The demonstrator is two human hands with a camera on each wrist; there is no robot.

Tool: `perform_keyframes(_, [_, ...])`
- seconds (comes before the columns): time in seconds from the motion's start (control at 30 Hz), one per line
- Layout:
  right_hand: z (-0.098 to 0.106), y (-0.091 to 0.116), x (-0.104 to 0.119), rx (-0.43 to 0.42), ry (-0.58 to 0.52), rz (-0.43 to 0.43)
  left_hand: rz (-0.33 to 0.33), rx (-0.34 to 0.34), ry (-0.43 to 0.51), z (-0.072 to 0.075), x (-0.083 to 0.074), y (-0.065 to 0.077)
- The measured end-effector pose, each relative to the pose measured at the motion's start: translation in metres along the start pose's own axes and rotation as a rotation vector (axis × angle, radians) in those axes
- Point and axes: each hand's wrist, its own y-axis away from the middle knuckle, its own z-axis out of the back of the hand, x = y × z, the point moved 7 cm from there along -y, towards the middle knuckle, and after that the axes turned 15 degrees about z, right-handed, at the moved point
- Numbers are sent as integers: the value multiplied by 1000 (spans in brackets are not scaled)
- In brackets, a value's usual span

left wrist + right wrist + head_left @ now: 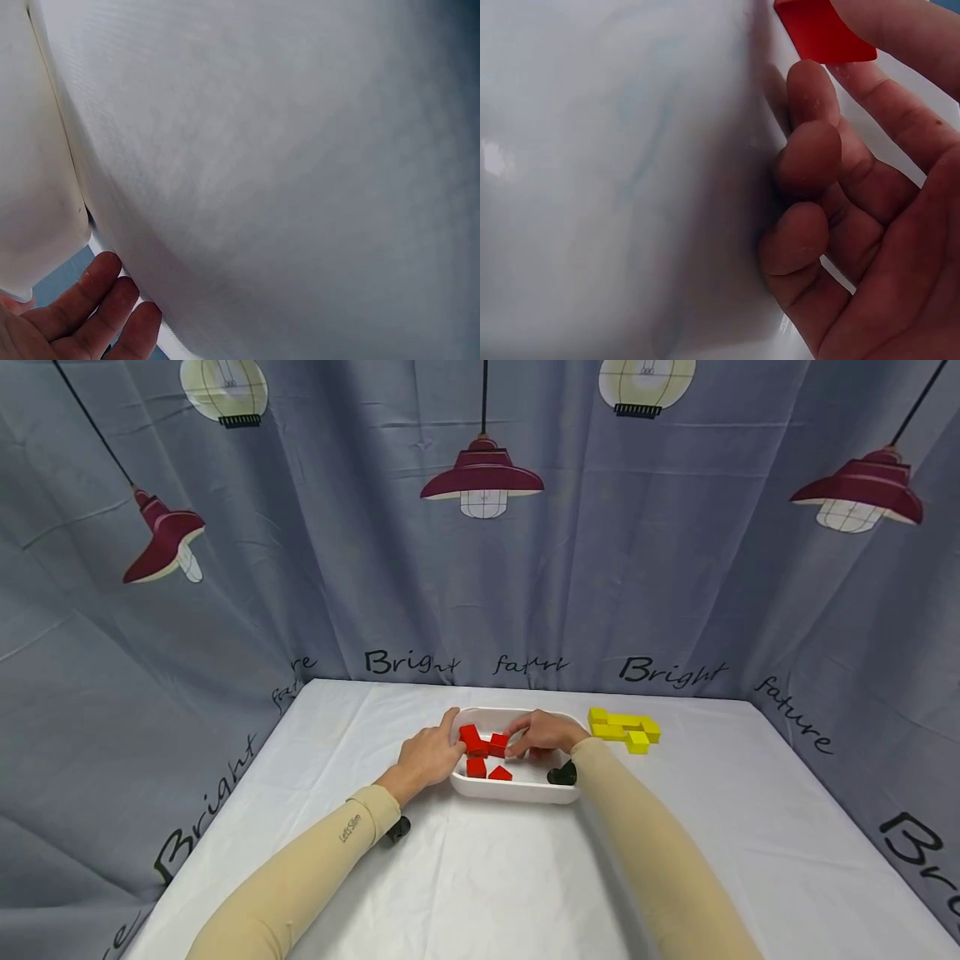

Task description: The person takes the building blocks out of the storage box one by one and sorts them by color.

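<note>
From the head view, my left hand (429, 756) rests at the left end of a white tray (517, 792), its index finger stretched along the rim and its thumb beside it; the fingers are fairly straight. My right hand (544, 732) reaches over the right part of the tray, with its fingertips at a red block (498, 744) inside. More red blocks (476, 767) lie to the left of that one, and a red triangle (500, 773) sits near the front wall. Yellow blocks (637, 742) stand just beyond the tray's right end, on the white-covered bench (487, 868). Behind hangs a grey-blue curtain (360, 560) printed with red lamps and writing.

From the left wrist view, three fingers of my left hand show at the bottom, relaxed and near one another, just beside a corner of the tray. Pale, blurred cloth fills most of the rest.

From the right wrist view, my right hand pinches the red block between thumb and index finger, while the other three fingers curl loosely over the tray's shiny white surface.
</note>
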Motion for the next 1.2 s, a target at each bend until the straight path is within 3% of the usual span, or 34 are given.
perform_keyframes(0.47, [0,1,-1,-28,-10,-12,-4,-3,-10,-1,-1,-1])
perform_keyframes(0.77, [4,1,-4,-57,86,-26,7,4,0,-1,0,-1])
perform_keyframes(1.2, [7,4,-6,-52,66,-19,4,8,-1,0,-1,0])
